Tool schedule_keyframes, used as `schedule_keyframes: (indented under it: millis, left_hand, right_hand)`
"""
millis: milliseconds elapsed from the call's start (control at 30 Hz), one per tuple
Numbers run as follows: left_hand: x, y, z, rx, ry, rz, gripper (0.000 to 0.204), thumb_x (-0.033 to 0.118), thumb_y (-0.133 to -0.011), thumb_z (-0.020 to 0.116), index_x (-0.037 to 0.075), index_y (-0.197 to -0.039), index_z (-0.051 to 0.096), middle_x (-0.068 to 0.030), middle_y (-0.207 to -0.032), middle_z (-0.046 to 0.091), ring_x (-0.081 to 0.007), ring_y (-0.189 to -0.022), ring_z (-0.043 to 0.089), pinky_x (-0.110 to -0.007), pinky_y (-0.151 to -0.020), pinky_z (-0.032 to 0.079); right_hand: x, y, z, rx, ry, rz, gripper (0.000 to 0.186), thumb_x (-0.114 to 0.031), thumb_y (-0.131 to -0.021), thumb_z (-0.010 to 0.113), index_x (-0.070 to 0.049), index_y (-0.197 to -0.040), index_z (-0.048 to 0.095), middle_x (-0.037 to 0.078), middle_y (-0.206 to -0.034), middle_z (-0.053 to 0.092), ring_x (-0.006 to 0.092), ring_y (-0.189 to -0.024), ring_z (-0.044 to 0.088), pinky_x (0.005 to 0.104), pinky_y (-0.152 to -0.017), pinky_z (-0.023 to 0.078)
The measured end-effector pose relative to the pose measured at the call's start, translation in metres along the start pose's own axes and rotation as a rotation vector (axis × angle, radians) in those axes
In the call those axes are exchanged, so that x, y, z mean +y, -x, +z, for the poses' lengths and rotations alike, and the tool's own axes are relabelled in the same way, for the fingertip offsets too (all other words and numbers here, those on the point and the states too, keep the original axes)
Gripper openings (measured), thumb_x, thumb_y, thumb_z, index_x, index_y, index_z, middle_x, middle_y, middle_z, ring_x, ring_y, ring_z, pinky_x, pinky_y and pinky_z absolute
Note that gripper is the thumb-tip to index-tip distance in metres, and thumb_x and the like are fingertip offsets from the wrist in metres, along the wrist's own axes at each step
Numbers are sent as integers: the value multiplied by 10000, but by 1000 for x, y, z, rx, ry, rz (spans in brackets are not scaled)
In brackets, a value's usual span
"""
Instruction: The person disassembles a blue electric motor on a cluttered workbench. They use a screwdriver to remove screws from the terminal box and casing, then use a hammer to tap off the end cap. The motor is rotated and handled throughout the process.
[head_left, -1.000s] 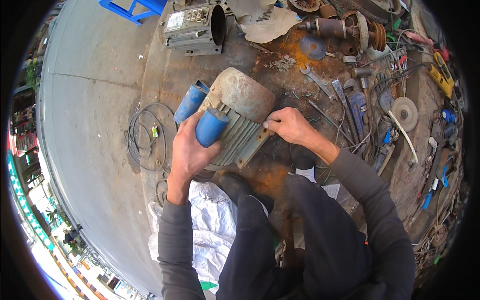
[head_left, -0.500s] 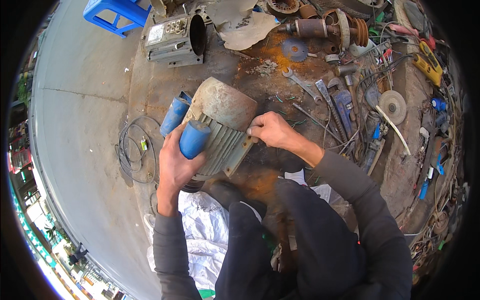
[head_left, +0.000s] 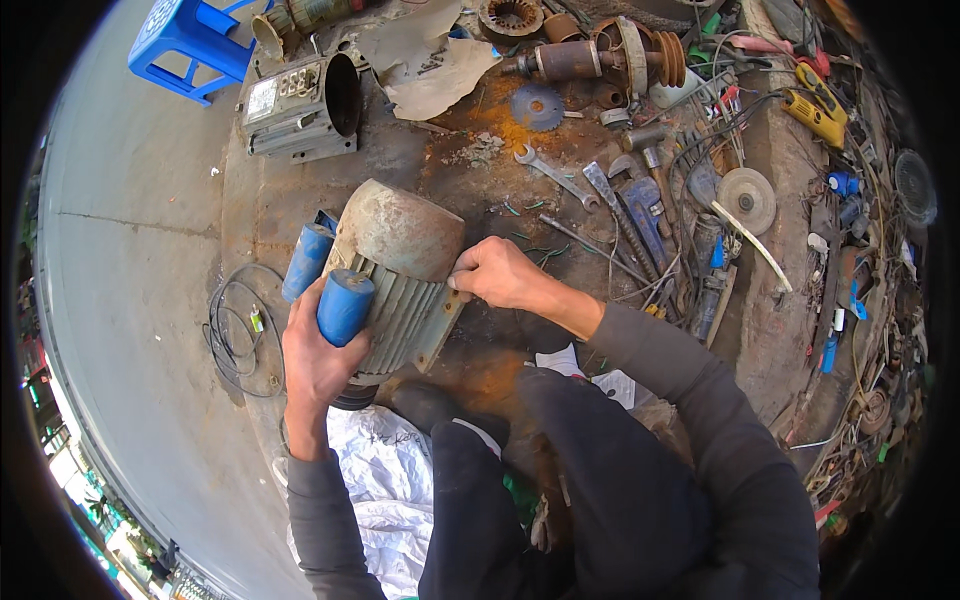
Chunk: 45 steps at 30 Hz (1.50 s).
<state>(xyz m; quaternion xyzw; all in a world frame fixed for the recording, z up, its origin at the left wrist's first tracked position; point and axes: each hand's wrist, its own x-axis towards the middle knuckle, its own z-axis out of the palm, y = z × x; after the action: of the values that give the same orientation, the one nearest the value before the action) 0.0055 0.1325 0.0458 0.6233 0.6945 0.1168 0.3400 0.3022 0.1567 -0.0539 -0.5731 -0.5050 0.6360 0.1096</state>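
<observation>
Pose | left hand (head_left: 315, 356) round 1 blue cylinder (head_left: 345, 306) | right hand (head_left: 502, 275) pinched at motor (head_left: 402, 232)

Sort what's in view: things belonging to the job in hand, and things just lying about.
Job in hand:
- finned electric motor, touched by the right hand
- near blue cylinder, in the left hand
- far blue cylinder

Apparently just lying about:
- open-ended wrench
- circular saw blade
- hollow motor housing
- grinding disc

Right hand (head_left: 500, 275): anything between fingertips, beside motor (head_left: 400, 235), was too small to tell. Left hand (head_left: 312, 355): fingers were partly hidden behind blue cylinder (head_left: 345, 308). Blue stool (head_left: 188, 45), beyond left grip: was cut off above.
</observation>
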Motion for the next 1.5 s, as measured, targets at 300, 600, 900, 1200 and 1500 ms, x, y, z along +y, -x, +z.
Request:
schedule_keyframes:
  millis: [300,600,900,1200,1500]
  left_hand:
    - [-3,-1,1,11,4,10,759,179,-735,863,25,-1448,656,-265,-1271,739,-405,-1146,748,-463,-1047,569]
    - [-3,0,1,21,0,31,745,168,-752,846,27,-1458,655,-244,-1249,756,-350,-1124,754,-440,-1038,570]
    - [1,0,-1,-3,24,-5,756,155,-730,838,15,-1448,651,-291,-1297,714,-447,-1186,732,-480,-1070,559]
    - [2,0,-1,-8,4,-14,744,166,-727,820,20,-1437,653,-291,-1288,711,-464,-1176,726,-486,-1054,563]
    - [5,6,5,14,-35,48,739,151,-729,816,2,-1432,645,-269,-1401,691,-451,-1298,676,-487,-1127,535]
  right_hand:
    - [5,5,19,181,119,-96,279,-223,-870,789,43,-956,803,202,-923,810,319,-860,797,415,-812,611]
    - [8,0,12,78,75,-106,261,-216,-940,734,26,-983,821,167,-878,808,287,-829,786,425,-776,600]
    - [9,2,15,179,36,-139,192,-156,-881,787,27,-940,785,151,-883,815,237,-838,787,404,-788,607]
    - [5,9,21,245,66,-108,260,-237,-902,734,8,-978,774,238,-873,776,403,-862,778,480,-796,595]
    - [2,32,-31,348,-3,-141,156,-138,-960,726,17,-948,742,-1,-793,692,62,-744,586,300,-675,501]
